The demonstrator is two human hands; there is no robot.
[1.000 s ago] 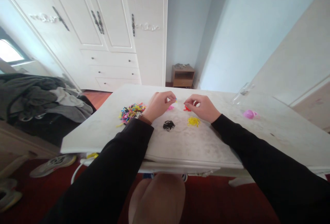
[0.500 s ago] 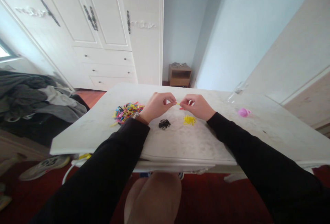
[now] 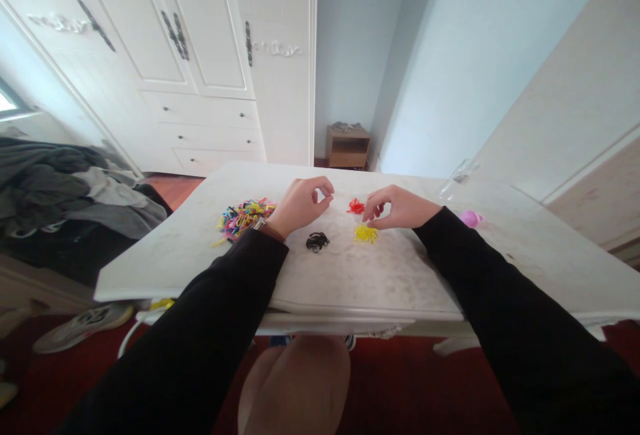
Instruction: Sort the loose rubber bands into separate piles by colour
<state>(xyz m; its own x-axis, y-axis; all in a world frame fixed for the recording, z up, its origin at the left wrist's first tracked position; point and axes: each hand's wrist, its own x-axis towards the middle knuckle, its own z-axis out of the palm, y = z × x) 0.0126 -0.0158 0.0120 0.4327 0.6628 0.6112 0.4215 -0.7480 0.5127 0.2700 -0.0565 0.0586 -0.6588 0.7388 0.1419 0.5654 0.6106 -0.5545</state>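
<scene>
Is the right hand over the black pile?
No, the right hand is at the yellow pile; the black pile lies farther left.

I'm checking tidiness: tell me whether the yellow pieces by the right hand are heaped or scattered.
Heaped: the yellow pieces overlap in one loose pile on the table by the right hand.

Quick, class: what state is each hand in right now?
Left hand: curled in a pinch shape; cannot tell whether closed or holding anything.
Right hand: bent down at the yellow rubber bands; cannot tell whether it grips any.
</scene>
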